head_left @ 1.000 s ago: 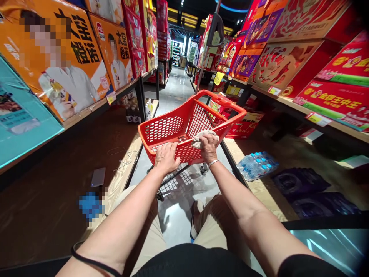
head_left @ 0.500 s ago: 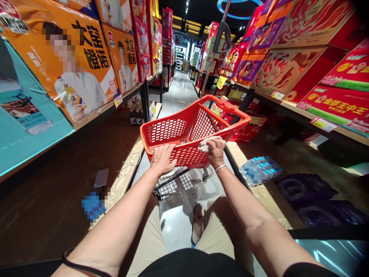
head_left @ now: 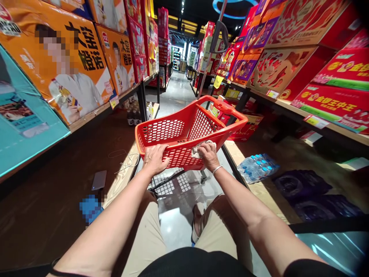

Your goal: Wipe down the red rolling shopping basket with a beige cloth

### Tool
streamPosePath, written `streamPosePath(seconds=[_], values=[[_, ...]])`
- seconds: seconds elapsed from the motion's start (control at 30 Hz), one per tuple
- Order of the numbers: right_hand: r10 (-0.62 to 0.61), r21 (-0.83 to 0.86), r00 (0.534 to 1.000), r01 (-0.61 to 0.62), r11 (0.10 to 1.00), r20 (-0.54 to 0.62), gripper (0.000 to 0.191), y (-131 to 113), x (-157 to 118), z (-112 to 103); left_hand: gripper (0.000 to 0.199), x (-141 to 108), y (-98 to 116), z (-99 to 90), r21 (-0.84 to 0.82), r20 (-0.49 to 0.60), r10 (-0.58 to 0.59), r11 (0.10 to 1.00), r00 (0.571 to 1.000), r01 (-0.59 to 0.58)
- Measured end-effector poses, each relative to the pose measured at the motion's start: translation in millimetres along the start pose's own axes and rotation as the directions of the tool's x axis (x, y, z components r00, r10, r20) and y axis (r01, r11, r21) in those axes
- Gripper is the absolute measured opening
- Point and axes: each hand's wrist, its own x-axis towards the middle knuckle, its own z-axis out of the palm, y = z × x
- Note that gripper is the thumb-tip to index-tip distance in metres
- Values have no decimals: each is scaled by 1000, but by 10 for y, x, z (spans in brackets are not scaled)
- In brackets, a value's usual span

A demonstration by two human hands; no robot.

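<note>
In front of me a red plastic shopping cart [head_left: 161,132] with lattice walls stands sideways across the aisle. My left hand [head_left: 155,159] grips its near rim, fingers over the top edge and thumb down the outer side. A crumpled whitish cloth [head_left: 196,151] is in my right hand [head_left: 208,153], which presses it against the cart's near side wall, below the rim and towards the handle end. Part of the cloth is hidden under my fingers. Inside, the part of the basket that I can see holds no goods.
Orange cartons [head_left: 69,73] fill the left shelf; red and gold gift boxes [head_left: 282,69] fill the right one. A shrink-wrapped pack of water bottles [head_left: 258,168] sits low on the right. On the left lower board lie a flat grey device [head_left: 99,180] and a thin cable [head_left: 127,159].
My right hand has slid the cloth from near the rim down and left on the cart's side wall. My left hand keeps its place on the rim. The whole view has shifted slightly.
</note>
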Motion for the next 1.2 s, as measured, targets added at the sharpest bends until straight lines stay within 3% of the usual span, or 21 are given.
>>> streamPosePath(seconds=[0.1,0.2,0.3,0.43,0.5,0.57,0.67,0.77,0.87,0.97,1.07,1.13,1.2], values=[[17,-44,991,-22,999,-130,26,152,184,-261,44,58,51,-23,18,-11,-59,998,998,59],[58,-46,977,-69,997,-206,33,195,208,-275,53,184,200,-17,-7,-56,-80,997,995,80],[94,-45,987,-101,994,-129,36,121,17,-26,63,297,333,33,-50,-8,-20,999,1000,20],[171,-90,984,-166,982,46,31,22,-276,289,59,333,334,120,-49,23,48,998,999,-47],[161,-85,983,-154,984,92,27,37,-295,280,59,320,293,148,-57,7,50,997,999,-50],[73,-34,991,-70,997,109,23,103,-217,143,59,305,262,163,-64,-12,49,997,999,-50],[-11,2,1000,11,1000,-25,26,257,-7,-190,59,287,256,168,-72,-31,56,996,998,-58],[74,-52,967,-89,995,-243,37,358,202,-456,60,271,288,161,-80,-36,61,995,997,-64],[172,-75,936,-204,976,-307,41,228,367,-494,62,255,341,153,-82,-20,61,995,998,-63],[146,-78,977,-159,984,-154,35,-193,482,-367,63,244,391,157,-84,-7,58,995,998,-59],[-62,-62,995,67,996,76,29,-659,562,-267,64,236,407,171,-75,-21,52,996,998,-53],[-150,-64,977,161,985,149,27,-803,623,-284,64,229,394,179,-61,-34,49,997,998,-52],[-153,-108,971,174,979,183,23,-745,704,-375,61,220,369,185,-58,-49,51,997,997,-54]])
